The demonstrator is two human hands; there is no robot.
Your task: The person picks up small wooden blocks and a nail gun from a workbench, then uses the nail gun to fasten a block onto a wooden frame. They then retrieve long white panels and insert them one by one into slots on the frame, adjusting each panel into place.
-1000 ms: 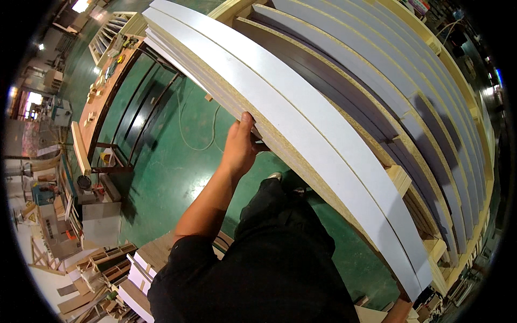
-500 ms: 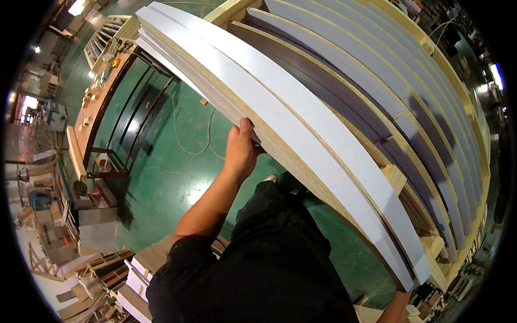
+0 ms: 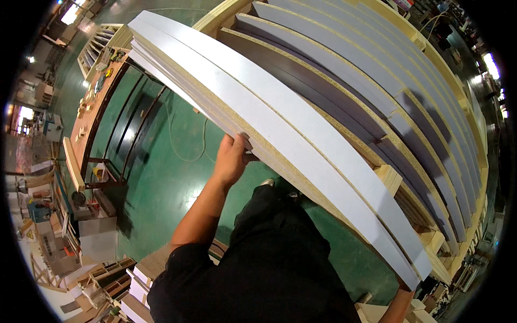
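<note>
Long white-faced particleboard panels point(image 3: 301, 145) lie on a stack in front of me, running from upper left to lower right. Two white faces lie side by side, with a thin tan edge line between them. At the stack's near edge, my left hand point(image 3: 231, 160) is closed on a panel, thumb on top and part of the fingers hidden below. My right hand point(image 3: 397, 306) is at the panels' lower right end. Only its wrist side shows; the fingers are hidden behind the panel end.
Beyond the stack stands a large pale wooden frame point(image 3: 467, 126) with curved grey ribs point(image 3: 344, 70). On the left, a workbench point(image 3: 89, 121) holds tools and small wood blocks. A hose point(image 3: 186, 160) lies on the green floor point(image 3: 161, 188). Wood offcuts point(image 3: 110, 277) are piled lower left.
The two white faces have come closer together, and the tan step between them is narrower. Both hands stay at the panels' edges. The whole view has shifted slightly.
</note>
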